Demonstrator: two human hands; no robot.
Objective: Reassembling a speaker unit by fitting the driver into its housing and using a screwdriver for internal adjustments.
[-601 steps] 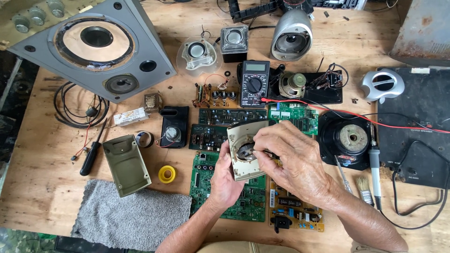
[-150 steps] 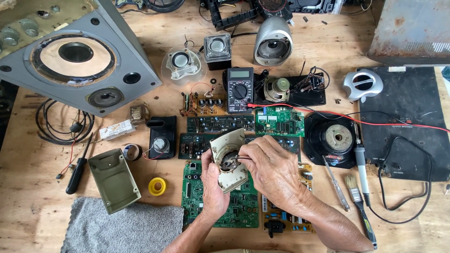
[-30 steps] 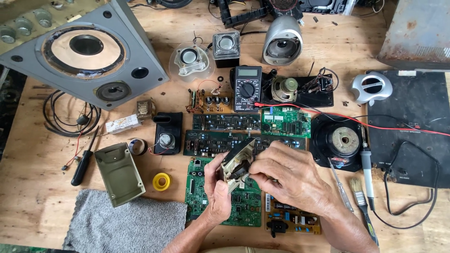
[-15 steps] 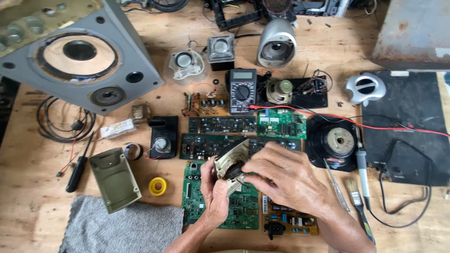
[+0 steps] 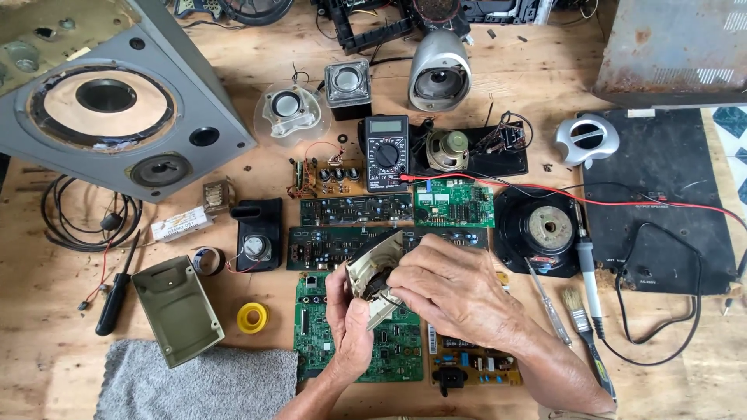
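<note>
Small beige plastic speaker housing: tilted, above the green circuit board.
Left hand: pinches its lower edge.
Right hand: fingers curled on its dark centre (fingertips hidden).
Risk: housing could slip onto the board if the pinch loosens.

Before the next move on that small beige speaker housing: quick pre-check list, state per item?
1. Beige speaker housing held in the left hand: ok, fingers wrap its lower edge.
2. Right hand on the housing: ok, fingertips at its dark centre; what they pinch: cannot tell.
3. Housing clear of the green circuit board underneath: cannot tell, one overhead view.
4. Red lead clear of both hands: ok, it runs behind them.
5. Screwdriver within reach of the right hand: ok, lies just right of it.
6. Multimeter unobstructed: ok; dial setting cannot tell.
</note>
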